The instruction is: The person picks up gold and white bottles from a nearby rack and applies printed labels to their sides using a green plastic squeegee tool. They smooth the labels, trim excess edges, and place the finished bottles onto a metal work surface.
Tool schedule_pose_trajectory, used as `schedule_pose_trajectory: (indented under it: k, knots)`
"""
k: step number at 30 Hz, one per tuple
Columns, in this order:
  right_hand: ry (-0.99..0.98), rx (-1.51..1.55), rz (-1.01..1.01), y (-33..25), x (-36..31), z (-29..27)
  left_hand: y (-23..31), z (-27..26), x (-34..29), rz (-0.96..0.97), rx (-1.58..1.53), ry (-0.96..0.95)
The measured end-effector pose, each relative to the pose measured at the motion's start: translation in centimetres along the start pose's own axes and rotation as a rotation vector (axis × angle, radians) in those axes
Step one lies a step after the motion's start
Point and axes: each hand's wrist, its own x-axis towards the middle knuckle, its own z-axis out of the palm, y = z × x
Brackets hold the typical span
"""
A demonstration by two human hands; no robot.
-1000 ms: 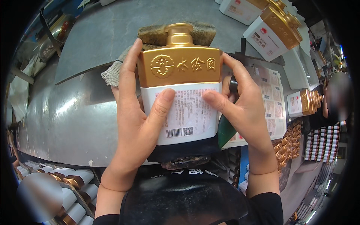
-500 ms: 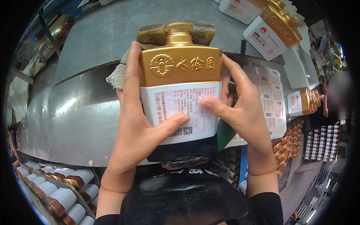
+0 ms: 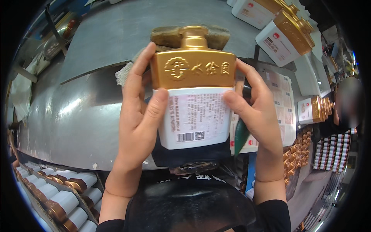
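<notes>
Between my two hands is a flat-sided bottle (image 3: pixel 195 112), gold on its shoulders and neck, white below, with a printed label and barcode on the face toward me. My left hand (image 3: pixel 141 104) grips its left edge, thumb on the white face just under the gold. On the other edge my right hand (image 3: pixel 253 104) closes the same way, its thumb at the label's upper right corner. A dark green pointed tool (image 3: pixel 242 136) hangs below my right palm; how it is held is hidden. Behind the neck lies a worn wooden block (image 3: pixel 166 36), with a pale cloth (image 3: pixel 123 74) left of the bottle.
Sheets of printed labels (image 3: pixel 284 104) lie on the metal table (image 3: pixel 77 120) at the right. More gold-and-white bottles (image 3: pixel 284 42) stand at the far right. Crates of bottles (image 3: pixel 65 189) fill the lower left. Another person's dark sleeve (image 3: pixel 328 125) shows at the right edge.
Both thumbs have slid outward and up off the middle of the label to the bottle's sides, uncovering the label. Bottle and hands appear slightly farther right.
</notes>
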Motion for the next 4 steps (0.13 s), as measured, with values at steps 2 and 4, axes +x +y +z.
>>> schedule_pose_trajectory:
  k: [2, 4]
  knots:
    - [-0.020, 0.000, 0.041, -0.41, -0.31, -0.26, 0.21, -0.06, -0.11, 0.054, 0.016, -0.039]
    - [-0.026, -0.075, -0.023, -0.13, -0.04, -0.21, 0.46, 0.01, -0.32, 0.078, 0.026, -0.053]
